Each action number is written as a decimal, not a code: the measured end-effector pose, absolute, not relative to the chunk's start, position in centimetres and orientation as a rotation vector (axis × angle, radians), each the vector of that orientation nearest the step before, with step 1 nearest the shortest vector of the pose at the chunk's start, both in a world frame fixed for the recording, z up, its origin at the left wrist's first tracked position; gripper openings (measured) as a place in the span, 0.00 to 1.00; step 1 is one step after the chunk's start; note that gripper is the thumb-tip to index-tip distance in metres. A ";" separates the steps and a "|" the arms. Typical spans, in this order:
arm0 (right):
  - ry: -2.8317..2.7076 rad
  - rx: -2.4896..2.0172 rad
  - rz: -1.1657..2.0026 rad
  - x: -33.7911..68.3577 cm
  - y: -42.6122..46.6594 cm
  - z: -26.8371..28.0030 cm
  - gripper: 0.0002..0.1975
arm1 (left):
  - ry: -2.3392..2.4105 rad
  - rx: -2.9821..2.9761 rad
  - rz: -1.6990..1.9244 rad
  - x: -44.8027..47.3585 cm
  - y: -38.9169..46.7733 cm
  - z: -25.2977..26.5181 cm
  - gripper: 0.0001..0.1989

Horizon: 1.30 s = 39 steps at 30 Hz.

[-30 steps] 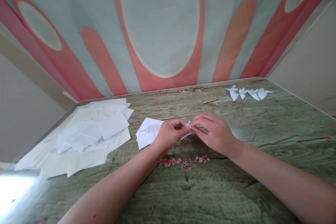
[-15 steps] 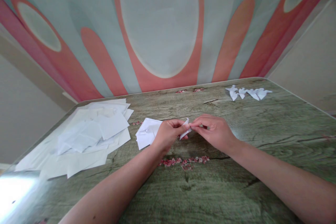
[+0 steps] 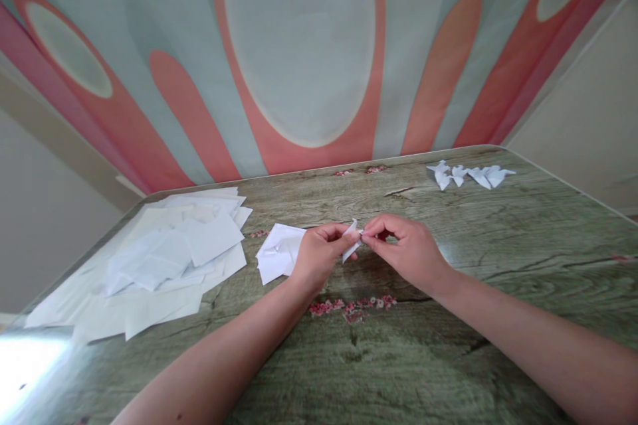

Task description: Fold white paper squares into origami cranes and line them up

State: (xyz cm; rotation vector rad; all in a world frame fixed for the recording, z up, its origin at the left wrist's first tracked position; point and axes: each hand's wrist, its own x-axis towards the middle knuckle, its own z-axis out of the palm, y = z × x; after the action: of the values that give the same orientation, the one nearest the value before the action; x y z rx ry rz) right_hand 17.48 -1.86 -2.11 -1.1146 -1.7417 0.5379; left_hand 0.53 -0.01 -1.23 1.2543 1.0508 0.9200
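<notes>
Left: loose pile of white paper sheets (image 3: 214, 242) on green-grey wood-grain desk (image 3: 399, 358). Centre: left hand (image 3: 321, 252), fingers clamped on small folded white paper piece (image 3: 348, 252); right hand (image 3: 406, 249) pinches its tip. Apparently shaping; next crease likely needs steady bracing. Right: folded white paper figures (image 3: 479, 177). Behind: coral-and-pale-blue patterned wall (image 3: 299, 46).

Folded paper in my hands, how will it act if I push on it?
The folded paper is probably light, being so small. Its folds likely make it stiffer than the flat sheets at left, but its thin upper tip might bend.
</notes>
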 end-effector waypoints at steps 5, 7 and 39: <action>-1.745 -1.144 0.630 17.6 -1.7 -2.2 0.03 | 1.062 1.251 0.908 0.5 0.0 -1.2 0.13; -1.709 -1.177 0.714 17.6 -1.7 -2.3 0.03 | 1.063 1.237 0.928 0.5 0.1 -1.2 0.13; -1.707 -1.343 0.865 17.6 -1.9 -1.4 0.10 | 1.140 1.403 0.894 0.4 0.2 -1.0 0.12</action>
State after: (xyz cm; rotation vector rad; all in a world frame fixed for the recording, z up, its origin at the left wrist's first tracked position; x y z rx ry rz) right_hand 17.64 -1.94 -1.44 -1.3429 -1.7070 0.8647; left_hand 0.37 0.23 -0.98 1.4028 1.1398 0.8940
